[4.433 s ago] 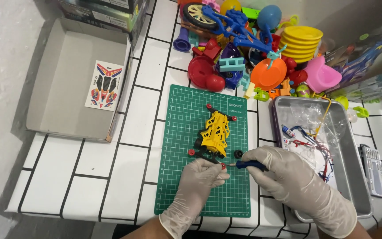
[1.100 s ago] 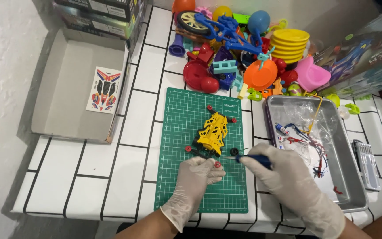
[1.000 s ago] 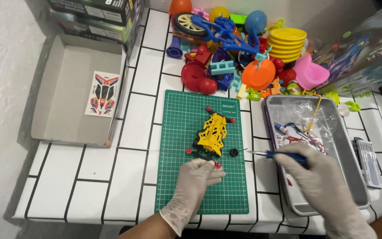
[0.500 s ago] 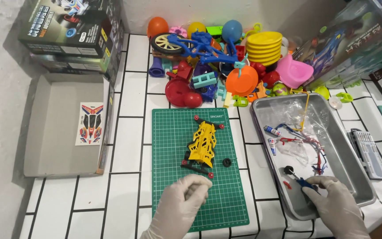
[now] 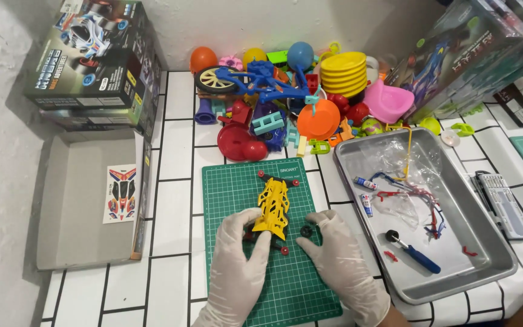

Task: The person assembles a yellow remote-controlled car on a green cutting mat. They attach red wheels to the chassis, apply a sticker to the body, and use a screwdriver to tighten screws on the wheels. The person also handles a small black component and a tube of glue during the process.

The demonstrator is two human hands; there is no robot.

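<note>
A yellow toy car chassis [image 5: 273, 206] with small red parts lies on a green cutting mat [image 5: 243, 181]. My left hand [image 5: 237, 257], in a white glove, touches the chassis's near left end with its fingertips. My gloved right hand [image 5: 340, 260] rests on the mat just right of the chassis, fingers spread, beside a small black wheel [image 5: 305, 231]. It holds nothing. A blue-handled screwdriver [image 5: 416, 254] lies in the metal tray [image 5: 485, 266] to the right.
A heap of colourful plastic toys [image 5: 298, 103] sits behind the mat. An open grey box lid [image 5: 74, 242] holding a sticker sheet [image 5: 121, 194] is at the left, under a printed box [image 5: 92, 60]. More boxes [image 5: 485, 54] stand at the back right. A grey tool case [image 5: 503, 203] lies right of the tray.
My right hand carried the blue screwdriver from the mat to the metal tray, left it there, and came back empty beside the chassis. The camera view has tilted up and back.
</note>
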